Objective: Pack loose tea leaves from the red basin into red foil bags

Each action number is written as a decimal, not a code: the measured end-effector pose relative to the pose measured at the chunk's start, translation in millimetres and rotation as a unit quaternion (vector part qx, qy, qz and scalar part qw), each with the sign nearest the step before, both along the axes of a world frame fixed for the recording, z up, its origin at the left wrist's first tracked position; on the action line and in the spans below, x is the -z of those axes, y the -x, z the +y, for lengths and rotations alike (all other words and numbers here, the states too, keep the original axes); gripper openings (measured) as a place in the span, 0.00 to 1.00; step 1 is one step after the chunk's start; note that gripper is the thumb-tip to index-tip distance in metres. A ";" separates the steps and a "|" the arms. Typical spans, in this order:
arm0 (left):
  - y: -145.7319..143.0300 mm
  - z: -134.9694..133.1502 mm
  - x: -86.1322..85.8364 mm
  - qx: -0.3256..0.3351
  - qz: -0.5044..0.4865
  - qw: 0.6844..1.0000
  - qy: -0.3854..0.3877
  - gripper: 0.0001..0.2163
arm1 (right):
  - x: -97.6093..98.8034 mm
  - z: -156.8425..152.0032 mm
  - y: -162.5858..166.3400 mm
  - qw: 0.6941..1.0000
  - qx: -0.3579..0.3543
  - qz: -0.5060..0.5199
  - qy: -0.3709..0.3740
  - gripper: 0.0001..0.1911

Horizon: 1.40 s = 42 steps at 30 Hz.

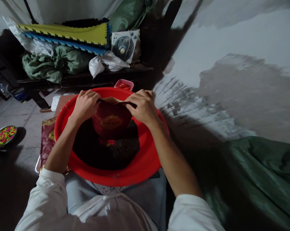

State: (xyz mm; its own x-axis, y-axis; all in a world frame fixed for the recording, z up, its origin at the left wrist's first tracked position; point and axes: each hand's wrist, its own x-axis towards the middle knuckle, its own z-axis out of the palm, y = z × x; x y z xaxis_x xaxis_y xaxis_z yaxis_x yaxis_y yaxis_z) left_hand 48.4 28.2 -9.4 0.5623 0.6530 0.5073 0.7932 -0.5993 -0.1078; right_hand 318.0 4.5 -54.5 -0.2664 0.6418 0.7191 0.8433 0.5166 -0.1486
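A dark red paper-like bag (112, 120) with a gold printed label stands upright in a big red basin (116, 178). My left hand (87, 104) grips the left end of its top edge, fingers closed. At the right end of that edge, my right hand (143, 106) pinches the bag between thumb and fingers. The bag's mouth shows a tan inner side; what is inside cannot be seen. Around the bag's foot lies a dark granular heap (125, 149), with a small red and yellow patch close to the bag.
More dark red bags (46, 142) lie left of the basin. A bowl of colourful pieces (4, 136) sits on the floor. Behind are a pink tub (124, 84), a box fan (125, 46), foam mats (70, 33) and sacks. A stained wall and green sack (262, 160) stand right.
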 end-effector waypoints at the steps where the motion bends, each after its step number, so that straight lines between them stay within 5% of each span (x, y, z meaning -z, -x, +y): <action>1: -1.4 -0.5 1.2 -0.005 0.005 1.000 -0.006 0.09 | -0.1 -0.8 1.3 1.000 0.008 -0.003 0.002 0.12; 25: -34.0 -13.6 19.9 0.034 0.055 0.997 -0.047 0.12 | -2.1 -19.9 39.0 0.994 0.042 -0.100 -0.013 0.16; 42: -41.7 -19.5 20.2 0.030 0.065 0.997 -0.001 0.11 | -1.8 -20.1 38.2 0.995 0.028 -0.093 0.008 0.17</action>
State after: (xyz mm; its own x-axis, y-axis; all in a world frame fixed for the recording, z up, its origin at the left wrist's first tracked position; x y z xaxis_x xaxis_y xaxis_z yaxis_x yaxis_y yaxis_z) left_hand 90.1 8.7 -29.6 0.6617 0.6149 0.4289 0.7348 -0.6454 -0.2084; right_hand 279.8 -15.5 -52.7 -0.3576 0.6705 0.6500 0.8846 0.4663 0.0057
